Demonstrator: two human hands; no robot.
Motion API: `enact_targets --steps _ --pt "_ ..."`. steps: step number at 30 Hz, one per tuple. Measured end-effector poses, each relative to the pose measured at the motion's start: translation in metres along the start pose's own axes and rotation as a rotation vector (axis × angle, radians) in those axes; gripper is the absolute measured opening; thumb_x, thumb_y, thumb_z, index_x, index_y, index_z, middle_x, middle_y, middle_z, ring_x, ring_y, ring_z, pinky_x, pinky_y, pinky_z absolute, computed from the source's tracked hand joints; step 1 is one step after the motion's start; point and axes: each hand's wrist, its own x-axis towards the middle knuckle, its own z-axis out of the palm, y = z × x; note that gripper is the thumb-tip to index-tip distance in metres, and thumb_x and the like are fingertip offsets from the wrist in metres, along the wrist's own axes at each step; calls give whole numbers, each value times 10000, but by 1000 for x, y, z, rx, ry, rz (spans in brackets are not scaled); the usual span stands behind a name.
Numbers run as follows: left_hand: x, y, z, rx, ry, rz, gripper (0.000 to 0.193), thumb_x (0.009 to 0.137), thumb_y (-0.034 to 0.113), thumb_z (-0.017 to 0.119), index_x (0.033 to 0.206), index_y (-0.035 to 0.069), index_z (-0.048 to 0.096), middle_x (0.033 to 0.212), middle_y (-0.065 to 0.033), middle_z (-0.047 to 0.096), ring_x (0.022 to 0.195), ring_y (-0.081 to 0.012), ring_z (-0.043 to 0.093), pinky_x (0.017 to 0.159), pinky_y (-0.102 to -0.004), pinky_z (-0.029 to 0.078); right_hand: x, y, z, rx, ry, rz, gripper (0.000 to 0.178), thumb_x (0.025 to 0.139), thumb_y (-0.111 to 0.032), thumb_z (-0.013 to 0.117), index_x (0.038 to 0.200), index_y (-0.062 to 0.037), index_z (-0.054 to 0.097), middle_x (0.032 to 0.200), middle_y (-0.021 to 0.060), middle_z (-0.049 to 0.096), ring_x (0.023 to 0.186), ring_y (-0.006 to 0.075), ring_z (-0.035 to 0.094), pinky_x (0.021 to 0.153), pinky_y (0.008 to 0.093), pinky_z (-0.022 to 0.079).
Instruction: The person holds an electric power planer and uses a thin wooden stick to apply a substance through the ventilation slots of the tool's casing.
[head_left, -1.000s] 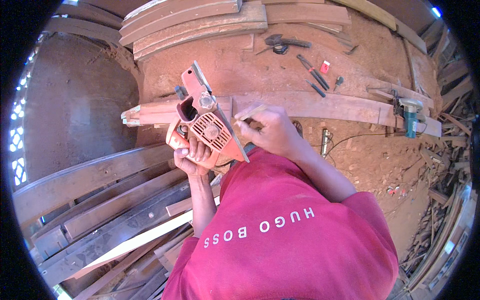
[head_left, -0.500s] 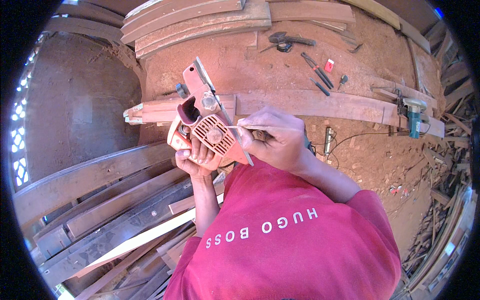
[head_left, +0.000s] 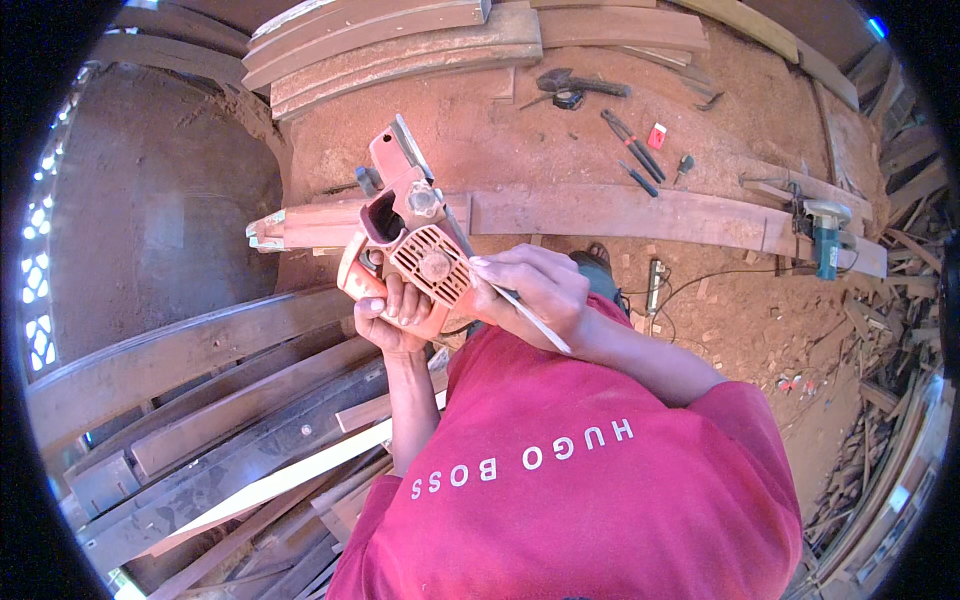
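An orange electric hand planer (head_left: 437, 262) is held up in front of me, tilted, with its slotted cover toward the view. My left hand (head_left: 395, 318) is closed around its handle at the lower left. Close against the planer's right side, my right hand (head_left: 535, 290) pinches a thin, flat, pale strip (head_left: 540, 324). The strip slants down to the right past the fingers, and I cannot tell what it is made of. Parts of the right fingertips are hidden behind the hand and the planer.
Behind the planer, a long plank (head_left: 620, 213) carries a green power saw (head_left: 827, 245) at its right. On the dusty bench lie a hammer (head_left: 590, 84), pincers (head_left: 632, 143) and a red-and-white small box (head_left: 656, 136). Stacked boards (head_left: 400, 60) fill the back; timber (head_left: 240, 400) lies at left.
My right hand has shifted slightly down and left. The strip in it has swung from pointing at the planer's cover to slanting down to the right. The left hand holds nearly still.
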Motion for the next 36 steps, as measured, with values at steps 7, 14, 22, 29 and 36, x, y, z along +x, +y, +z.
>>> enact_targets --steps 7,14,22,29,36 --pt "-1 1 -2 -22 4 3 218 740 223 603 624 115 452 505 30 430 443 -95 368 480 -213 361 1 -5 -8 -15 22 -32 294 690 2 801 927 -13 628 810 135 692 668 263 701 552 330 556" --pt "-2 1 -4 1 -12 17 141 743 196 603 714 90 515 519 28 432 449 -92 386 468 -213 368 0 -4 -7 -39 -90 55 279 671 8 788 897 -22 628 764 105 666 629 242 679 527 330 536" --pt "-2 -5 16 -23 -61 91 497 772 140 543 1257 51 476 587 -7 444 466 -113 409 466 -267 397 11 -11 -13 -49 10 51 270 647 34 768 854 -36 610 721 88 644 610 229 666 517 325 531" --pt "0 -2 12 -58 -98 7 168 748 170 522 815 16 504 575 -12 429 478 -129 413 477 -286 418 11 -15 -17 -96 -18 -2 281 635 31 770 842 -40 594 718 76 640 604 222 661 516 314 528" --pt "-1 -3 14 -14 -91 68 518 780 149 506 1288 88 432 605 -11 412 486 -135 422 480 -285 414 3 -13 -13 -112 -167 199 232 694 19 760 858 -41 608 750 103 634 626 263 659 523 347 519"
